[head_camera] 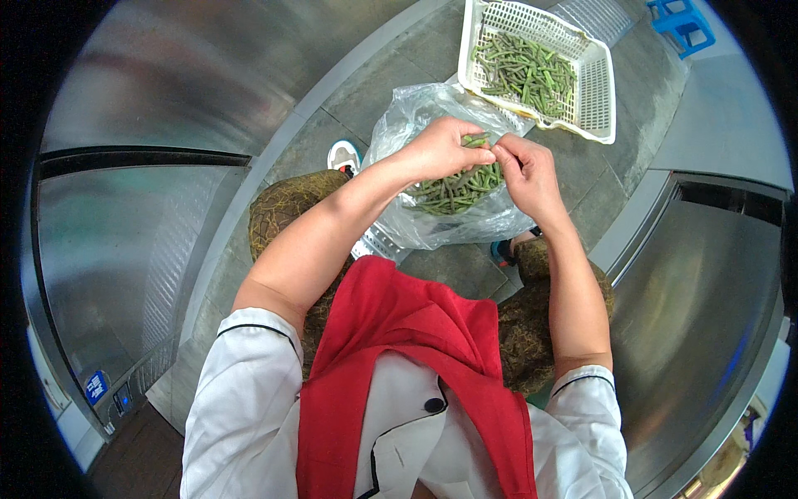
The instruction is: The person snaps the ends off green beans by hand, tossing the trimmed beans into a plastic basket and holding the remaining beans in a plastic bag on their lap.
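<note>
Over an open clear plastic bag point(411, 227) of green beans point(452, 196), both my hands are close together. My left hand point(446, 150) is closed around a few green bean pieces point(475, 140), which show between its thumb and fingers. The fingertips of my right hand point(528, 171) are pinched together beside the left fingertips; whether a bean lies between them is too small to tell. Beyond the bag, a white plastic basket point(598, 93) holds many short green bean pieces point(530, 72).
Stainless steel cabinets stand at the left point(124, 237) and the right point(698, 299). A blue plastic stool point(682, 26) is at the far right on the grey tiled floor point(374, 87). Under the bag, part of a perforated metal surface point(380, 243) shows between my legs.
</note>
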The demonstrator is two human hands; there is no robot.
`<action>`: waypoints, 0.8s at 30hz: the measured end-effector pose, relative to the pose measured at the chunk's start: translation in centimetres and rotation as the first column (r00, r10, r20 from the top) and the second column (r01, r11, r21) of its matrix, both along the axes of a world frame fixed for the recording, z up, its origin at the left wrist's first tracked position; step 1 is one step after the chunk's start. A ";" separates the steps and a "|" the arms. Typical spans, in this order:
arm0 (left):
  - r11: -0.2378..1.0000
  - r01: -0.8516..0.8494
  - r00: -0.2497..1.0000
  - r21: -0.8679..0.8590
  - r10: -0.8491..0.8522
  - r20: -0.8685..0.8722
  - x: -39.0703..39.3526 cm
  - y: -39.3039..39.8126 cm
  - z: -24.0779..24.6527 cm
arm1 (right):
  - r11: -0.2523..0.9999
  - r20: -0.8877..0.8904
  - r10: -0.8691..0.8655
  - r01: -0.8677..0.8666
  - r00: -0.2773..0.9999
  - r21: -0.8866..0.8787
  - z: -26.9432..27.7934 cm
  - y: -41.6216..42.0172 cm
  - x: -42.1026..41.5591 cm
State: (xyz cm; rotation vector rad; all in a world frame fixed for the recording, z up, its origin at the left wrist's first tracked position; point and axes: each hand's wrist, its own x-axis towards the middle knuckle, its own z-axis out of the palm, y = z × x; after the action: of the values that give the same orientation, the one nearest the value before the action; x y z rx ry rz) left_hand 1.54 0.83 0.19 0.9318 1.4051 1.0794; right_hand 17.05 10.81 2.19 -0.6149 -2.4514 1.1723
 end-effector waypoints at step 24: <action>0.940 -0.336 0.787 -0.054 0.312 0.533 -3.6 0.2 2.0 | 0.999 0.321 0.036 -0.047 0.946 0.026 0.2 3.4 2.3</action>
State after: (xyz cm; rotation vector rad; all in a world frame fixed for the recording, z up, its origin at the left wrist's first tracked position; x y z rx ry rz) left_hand -2.05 1.04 2.22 0.3600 1.0851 1.4989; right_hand 19.32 14.17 2.36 -0.8033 -2.7597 1.1180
